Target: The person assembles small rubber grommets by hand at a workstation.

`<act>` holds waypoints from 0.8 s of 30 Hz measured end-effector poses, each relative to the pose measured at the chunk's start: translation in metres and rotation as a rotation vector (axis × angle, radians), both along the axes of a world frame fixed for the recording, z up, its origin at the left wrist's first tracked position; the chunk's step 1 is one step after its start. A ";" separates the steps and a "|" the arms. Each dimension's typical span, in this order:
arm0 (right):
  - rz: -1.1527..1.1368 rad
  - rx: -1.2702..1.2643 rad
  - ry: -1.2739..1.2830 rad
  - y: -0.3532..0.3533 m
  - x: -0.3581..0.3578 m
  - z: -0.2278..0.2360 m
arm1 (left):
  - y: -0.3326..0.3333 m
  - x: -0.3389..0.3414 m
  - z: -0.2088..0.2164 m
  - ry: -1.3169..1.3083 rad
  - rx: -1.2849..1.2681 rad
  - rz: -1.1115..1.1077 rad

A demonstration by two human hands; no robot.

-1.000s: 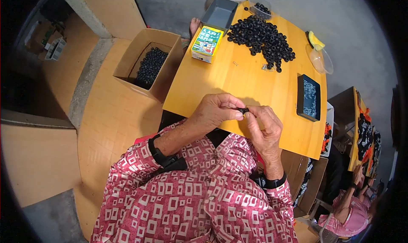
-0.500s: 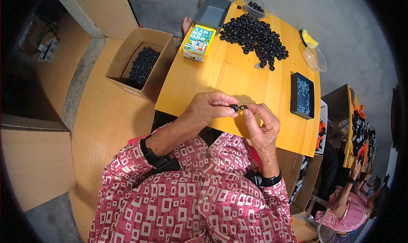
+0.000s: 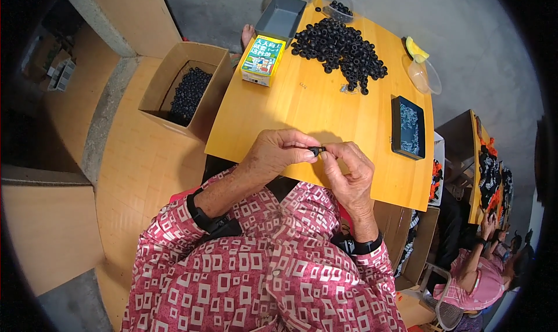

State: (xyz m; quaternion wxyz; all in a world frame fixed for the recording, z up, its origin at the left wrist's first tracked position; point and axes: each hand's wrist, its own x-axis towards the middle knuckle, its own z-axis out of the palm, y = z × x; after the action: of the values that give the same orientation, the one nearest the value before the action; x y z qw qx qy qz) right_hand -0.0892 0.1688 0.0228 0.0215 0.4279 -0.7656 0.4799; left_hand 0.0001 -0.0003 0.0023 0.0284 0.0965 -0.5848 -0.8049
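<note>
Where the left hand (image 3: 276,152) meets the right hand (image 3: 351,172): a small black piece (image 3: 315,151) is held just over the near edge of the worktop (image 3: 349,120); directions run from here, 12 o'clock being the far side.
Left hand: at 9 o'clock, thumb and finger narrowed around the piece's rounded part.
Right hand: at 4 o'clock, thumb and forefinger pinched narrow at the piece's other end; too small to tell whether that end is a separate part.
Ring pile: black rings (image 3: 337,50) heaped at 12 o'clock, tiny shiny bits (image 3: 347,88) by their near side.
Yellow-and-green carton (image 3: 263,60): at 11 o'clock, just before a grey tray (image 3: 282,19).
Dark tray (image 3: 396,126): between 2 and 3 o'clock, filled with small pale pieces.
Cardboard box (image 3: 212,94): at 10 o'clock, beside the worktop, small black pieces inside.
Co-worker (image 3: 479,280): at 4 o'clock, in pink.
</note>
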 end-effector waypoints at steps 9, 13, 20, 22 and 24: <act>0.004 -0.016 -0.079 0.002 0.000 0.003 | 0.002 0.001 0.004 0.003 -0.037 0.020; -0.014 -0.018 -0.132 0.002 -0.001 0.002 | 0.001 0.001 0.006 -0.016 0.035 -0.006; -0.026 -0.036 -0.123 0.003 -0.001 0.004 | -0.001 0.000 0.006 0.003 0.241 -0.008; -0.026 -0.049 -0.130 0.003 0.001 0.006 | -0.002 0.001 0.007 -0.024 0.317 -0.021; -0.027 -0.066 -0.137 0.003 0.002 0.006 | -0.001 0.001 0.009 -0.052 0.390 -0.034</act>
State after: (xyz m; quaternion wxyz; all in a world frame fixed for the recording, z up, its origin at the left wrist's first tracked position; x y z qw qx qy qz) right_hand -0.0876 0.1722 0.0291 -0.0104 0.3829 -0.7547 0.5327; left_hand 0.0010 -0.0015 0.0108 -0.0196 0.1112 -0.4200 -0.9005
